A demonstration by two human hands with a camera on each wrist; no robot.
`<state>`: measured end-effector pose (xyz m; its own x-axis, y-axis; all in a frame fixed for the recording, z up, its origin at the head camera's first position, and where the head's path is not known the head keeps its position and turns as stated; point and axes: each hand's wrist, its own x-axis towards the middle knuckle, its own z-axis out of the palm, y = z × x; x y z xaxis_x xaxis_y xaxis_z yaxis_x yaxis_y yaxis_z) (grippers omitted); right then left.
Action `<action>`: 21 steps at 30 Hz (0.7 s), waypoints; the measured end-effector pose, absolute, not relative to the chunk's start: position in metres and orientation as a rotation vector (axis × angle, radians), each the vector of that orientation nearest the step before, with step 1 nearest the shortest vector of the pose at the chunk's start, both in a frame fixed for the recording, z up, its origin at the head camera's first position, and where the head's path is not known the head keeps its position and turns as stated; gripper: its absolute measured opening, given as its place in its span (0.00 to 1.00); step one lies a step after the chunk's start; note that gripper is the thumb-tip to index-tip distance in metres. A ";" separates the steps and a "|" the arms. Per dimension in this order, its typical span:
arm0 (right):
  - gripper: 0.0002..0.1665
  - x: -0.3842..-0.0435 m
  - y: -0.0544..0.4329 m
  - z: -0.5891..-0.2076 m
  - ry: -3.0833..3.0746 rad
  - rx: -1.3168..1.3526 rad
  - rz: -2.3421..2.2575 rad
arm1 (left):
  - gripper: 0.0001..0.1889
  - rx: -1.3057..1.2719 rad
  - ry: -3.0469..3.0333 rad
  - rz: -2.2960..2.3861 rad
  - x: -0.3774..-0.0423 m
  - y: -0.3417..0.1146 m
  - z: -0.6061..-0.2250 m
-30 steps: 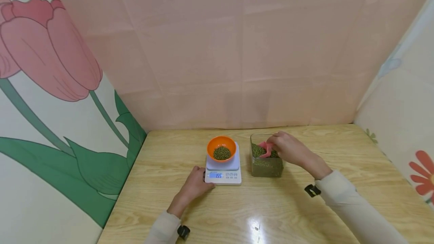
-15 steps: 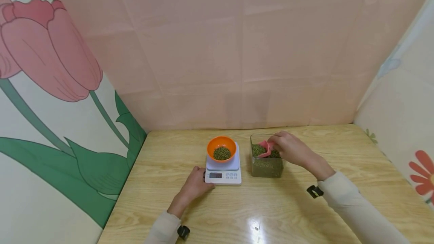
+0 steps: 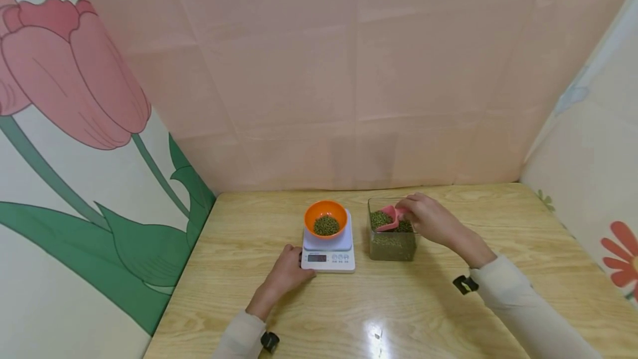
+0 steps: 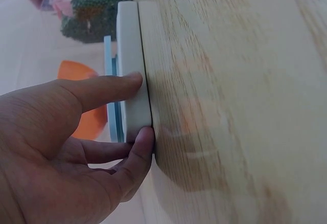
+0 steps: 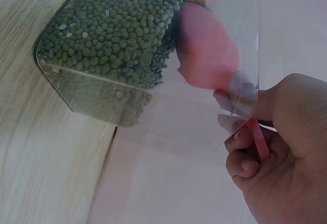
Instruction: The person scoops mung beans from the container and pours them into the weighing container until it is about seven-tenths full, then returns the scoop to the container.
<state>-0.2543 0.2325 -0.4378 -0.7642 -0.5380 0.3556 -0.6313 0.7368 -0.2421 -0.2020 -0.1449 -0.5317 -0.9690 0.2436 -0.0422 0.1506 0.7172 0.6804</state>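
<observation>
My left hand (image 3: 288, 271) holds the front left corner of a white kitchen scale (image 3: 344, 266). In the left wrist view, its thumb lies on the scale's edge and the fingers curl around the corner. On the scale's platform sits an orange bowl (image 3: 314, 212) with green mung beans (image 3: 326, 226) in it. My right hand (image 3: 431, 219) grips the handle of a pink scoop (image 3: 394, 216) inside a clear container (image 3: 392, 251). Seen from the right wrist, the scoop (image 5: 207, 47) is at the upper surface of the mung beans (image 5: 112, 35), which fill the container's lower part.
The wooden table (image 3: 239, 226) meets a pink covered wall (image 3: 299, 98) at the back. A tulip-painted wall (image 3: 75, 71) borders the left side, and another painted wall (image 3: 593, 181) the right. The container stands just right of the scale.
The scale's display was lit with 155 a second ago and is dark now. My right hand and the scoop have shifted slightly right; the left hand has stayed in place.
</observation>
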 end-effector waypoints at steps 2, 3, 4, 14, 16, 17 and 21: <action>0.10 -0.254 0.233 -0.438 -2.681 0.909 0.525 | 0.27 0.319 2.788 1.088 -0.201 -0.145 -0.531; 0.10 -0.254 0.234 -0.439 -2.682 0.905 0.532 | 0.27 0.315 2.785 1.087 -0.201 -0.144 -0.531; 0.10 -0.254 0.234 -0.439 -2.682 0.902 0.535 | 0.28 0.315 2.786 1.085 -0.201 -0.144 -0.531; 0.10 -0.251 0.238 -0.443 -2.676 0.866 0.564 | 0.28 0.298 2.791 1.084 -0.201 -0.144 -0.530; 0.11 -0.250 0.238 -0.443 -2.676 0.861 0.572 | 0.28 0.297 2.790 1.085 -0.201 -0.144 -0.530; 0.11 -0.250 0.239 -0.444 -2.676 0.860 0.575 | 0.28 0.299 2.791 1.085 -0.201 -0.144 -0.530; 0.11 -0.249 0.240 -0.445 -2.672 0.847 0.587 | 0.28 0.309 2.794 1.079 -0.201 -0.144 -0.531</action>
<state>-0.2486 0.2400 -0.4453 -0.7902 -0.4851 0.3746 -0.5974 0.7460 -0.2942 -0.2006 -0.1444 -0.5309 -0.9705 0.2365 -0.0474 0.1432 0.7233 0.6755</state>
